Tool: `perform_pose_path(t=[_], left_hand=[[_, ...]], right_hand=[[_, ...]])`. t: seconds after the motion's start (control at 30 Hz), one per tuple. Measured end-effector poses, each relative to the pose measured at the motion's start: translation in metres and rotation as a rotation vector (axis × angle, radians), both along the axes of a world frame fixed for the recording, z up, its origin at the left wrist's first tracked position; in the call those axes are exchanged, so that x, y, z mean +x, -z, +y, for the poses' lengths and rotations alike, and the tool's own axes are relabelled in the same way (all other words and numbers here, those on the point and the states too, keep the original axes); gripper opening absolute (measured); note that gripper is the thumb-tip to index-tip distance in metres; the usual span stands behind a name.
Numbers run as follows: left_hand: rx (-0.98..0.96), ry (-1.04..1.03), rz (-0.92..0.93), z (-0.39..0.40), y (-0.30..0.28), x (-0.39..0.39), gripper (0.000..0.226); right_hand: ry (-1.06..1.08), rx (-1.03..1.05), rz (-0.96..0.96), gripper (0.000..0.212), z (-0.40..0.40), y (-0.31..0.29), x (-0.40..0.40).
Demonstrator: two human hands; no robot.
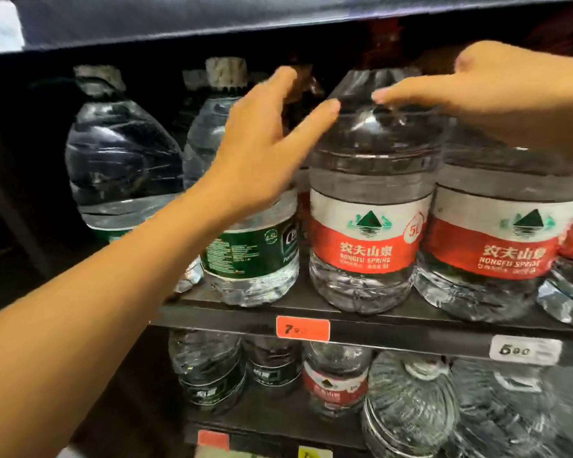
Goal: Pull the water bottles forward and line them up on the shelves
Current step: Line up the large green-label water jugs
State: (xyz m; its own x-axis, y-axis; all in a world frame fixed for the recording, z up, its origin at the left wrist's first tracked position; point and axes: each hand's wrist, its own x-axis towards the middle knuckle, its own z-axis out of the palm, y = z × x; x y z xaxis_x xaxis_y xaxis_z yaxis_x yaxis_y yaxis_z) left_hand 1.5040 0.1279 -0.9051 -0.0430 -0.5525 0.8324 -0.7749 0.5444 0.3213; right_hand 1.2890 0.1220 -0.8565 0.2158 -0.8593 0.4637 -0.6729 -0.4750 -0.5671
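Bottle with red label (371, 193) stands at the front edge of the upper shelf (377, 320). Left hand (265, 150) spreads open, fingertips at its shoulder; right hand (497, 90) reaches over its top, fingers straight, thumb touching.

Red-and-white bottle label (364, 236), green label (252, 249)

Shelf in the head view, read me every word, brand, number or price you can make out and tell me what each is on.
"农夫山泉", "NONGFU SPRING", "5L": middle red-label bottle.
"NONGFU SPRING", partly blurred: right red-label bottle.
"4.5L" and "Ce", rest cut off: green-label bottle.
"7", rest blurred: orange price tag.
"6", then what looks like "80": white price tag.
Small print on the labels, lower-shelf labels and bottom tags: unreadable.
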Motion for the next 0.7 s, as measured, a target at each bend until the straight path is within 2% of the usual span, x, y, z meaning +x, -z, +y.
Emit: perform_pose_path(t=[0.07, 0.13, 0.2, 0.27, 0.33, 0.4, 0.47, 0.57, 0.63, 0.7], left_hand=[[-0.136, -0.059, -0.003, 0.009, -0.002, 0.035, 0.042], [-0.176, -0.18, 0.046, 0.014, 0.002, 0.07, 0.043], [-0.084, -0.31, 0.117, 0.013, 0.008, 0.1, 0.048], [0.09, -0.307, 0.172, 0.008, 0.015, 0.116, 0.062], [0.147, -0.247, 0.192, 0.003, 0.017, 0.117, 0.068], [0.155, -0.233, 0.216, -0.004, 0.014, 0.113, 0.058], [0.244, -0.176, 0.295, -0.013, 0.007, 0.11, 0.051], [0.411, 0.016, 0.411, -0.024, -0.004, 0.114, 0.052], [0.449, 0.028, 0.382, -0.025, -0.007, 0.114, 0.059], [0.452, 0.039, 0.325, -0.024, -0.005, 0.113, 0.062]], right_hand=[[0.094, -0.124, 0.042, 0.062, 0.003, 0.005, 0.009], [0.19, -0.26, 0.086, 0.065, 0.008, 0.012, 0.022], [0.181, -0.44, 0.174, 0.066, 0.02, 0.023, 0.046], [0.12, -0.55, 0.263, 0.076, 0.032, 0.031, 0.077], [0.003, -0.477, 0.238, 0.075, 0.031, 0.034, 0.108], [-0.045, -0.278, 0.147, 0.068, 0.024, 0.034, 0.137], [-0.05, -0.133, 0.078, 0.061, 0.014, 0.035, 0.158], [-0.052, -0.035, -0.06, 0.073, -0.003, 0.031, 0.17], [-0.048, 0.02, -0.118, 0.085, -0.009, 0.029, 0.169], [-0.065, 0.034, -0.178, 0.08, -0.015, 0.032, 0.171]])
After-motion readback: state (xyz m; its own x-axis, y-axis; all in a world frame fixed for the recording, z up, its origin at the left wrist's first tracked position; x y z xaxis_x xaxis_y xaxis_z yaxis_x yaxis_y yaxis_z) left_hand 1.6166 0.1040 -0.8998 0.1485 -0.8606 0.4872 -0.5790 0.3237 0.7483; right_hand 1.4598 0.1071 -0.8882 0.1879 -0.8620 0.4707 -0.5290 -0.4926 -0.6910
